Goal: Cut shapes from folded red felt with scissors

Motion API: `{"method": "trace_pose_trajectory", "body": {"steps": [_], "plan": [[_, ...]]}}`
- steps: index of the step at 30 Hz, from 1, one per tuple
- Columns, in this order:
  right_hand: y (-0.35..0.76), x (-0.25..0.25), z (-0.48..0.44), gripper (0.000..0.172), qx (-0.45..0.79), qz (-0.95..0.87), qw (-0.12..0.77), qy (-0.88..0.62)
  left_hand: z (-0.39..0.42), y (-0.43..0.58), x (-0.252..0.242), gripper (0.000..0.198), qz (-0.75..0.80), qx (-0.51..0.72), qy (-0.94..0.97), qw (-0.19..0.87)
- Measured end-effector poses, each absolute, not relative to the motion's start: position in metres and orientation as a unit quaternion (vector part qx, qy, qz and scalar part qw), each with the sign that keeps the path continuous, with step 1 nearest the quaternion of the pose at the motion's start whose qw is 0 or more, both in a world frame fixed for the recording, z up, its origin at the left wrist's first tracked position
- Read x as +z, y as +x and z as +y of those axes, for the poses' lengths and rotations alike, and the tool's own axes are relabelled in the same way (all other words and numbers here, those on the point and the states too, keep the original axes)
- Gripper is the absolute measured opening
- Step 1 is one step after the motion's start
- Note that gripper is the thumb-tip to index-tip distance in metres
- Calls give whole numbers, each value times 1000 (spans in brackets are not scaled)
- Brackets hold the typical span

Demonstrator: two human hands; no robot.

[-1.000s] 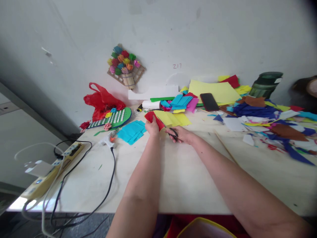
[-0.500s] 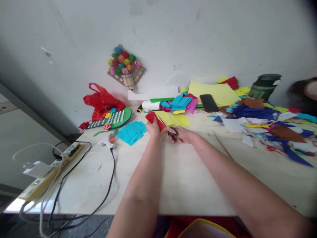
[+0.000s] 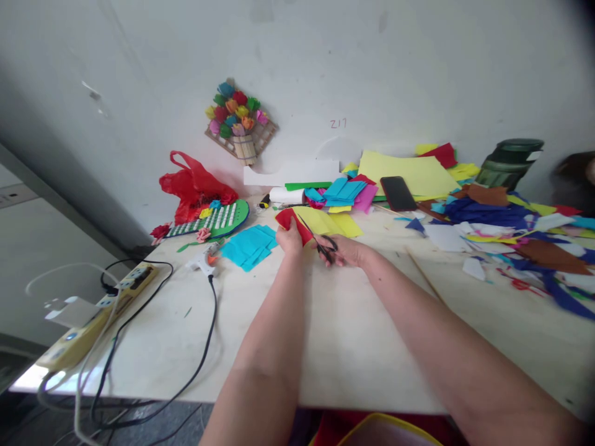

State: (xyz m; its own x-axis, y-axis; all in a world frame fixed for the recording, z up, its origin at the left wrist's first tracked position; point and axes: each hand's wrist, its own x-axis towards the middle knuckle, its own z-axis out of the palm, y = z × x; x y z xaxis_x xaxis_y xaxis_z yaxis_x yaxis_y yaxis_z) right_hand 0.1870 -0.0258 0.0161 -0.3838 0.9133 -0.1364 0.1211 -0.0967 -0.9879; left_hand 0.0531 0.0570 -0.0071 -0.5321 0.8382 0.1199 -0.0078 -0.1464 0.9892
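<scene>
My left hand (image 3: 290,238) is closed on a piece of red paper (image 3: 287,218), thumb on top. In my right hand (image 3: 343,250) is a pair of black-handled scissors (image 3: 328,246), their blades pointing up and left along the red paper's right edge. Whether the blades are cutting into it I cannot tell. Yellow paper sheets (image 3: 341,224) lie on the table just behind both hands. To the left of my left hand rests a loose stack of blue paper pieces (image 3: 251,246).
A white glue gun (image 3: 203,260) with a black cord lies left, near a power strip (image 3: 105,316). Behind are a red plastic bag (image 3: 198,186) and a green board with white beads (image 3: 227,217). A phone (image 3: 398,193), a stick (image 3: 425,275), paper scraps (image 3: 483,204) and a dark green bottle (image 3: 509,164) are right.
The view has shifted slightly, so most things appear a little further right. Both hands keep their hold on the red paper and the scissors, with hardly any other movement.
</scene>
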Motion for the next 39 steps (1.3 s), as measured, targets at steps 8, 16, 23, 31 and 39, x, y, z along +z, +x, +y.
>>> {"method": "trace_pose_trajectory", "body": {"steps": [8,16,23,31,39], "plan": [[185,16,-27,51,589,-577,356,-439,54,53,-4,32,566,671,354,323],[183,15,-29,46,578,-573,371,-448,54,53,-4,30,561,678,346,324],[182,15,-30,44,574,-572,378,-448,56,54,-6,31,557,683,342,327],[181,12,-30,41,568,-569,383,-455,54,54,-5,29,545,691,333,340],[180,15,-32,43,571,-570,386,-447,58,53,-8,31,553,687,338,329]]}}
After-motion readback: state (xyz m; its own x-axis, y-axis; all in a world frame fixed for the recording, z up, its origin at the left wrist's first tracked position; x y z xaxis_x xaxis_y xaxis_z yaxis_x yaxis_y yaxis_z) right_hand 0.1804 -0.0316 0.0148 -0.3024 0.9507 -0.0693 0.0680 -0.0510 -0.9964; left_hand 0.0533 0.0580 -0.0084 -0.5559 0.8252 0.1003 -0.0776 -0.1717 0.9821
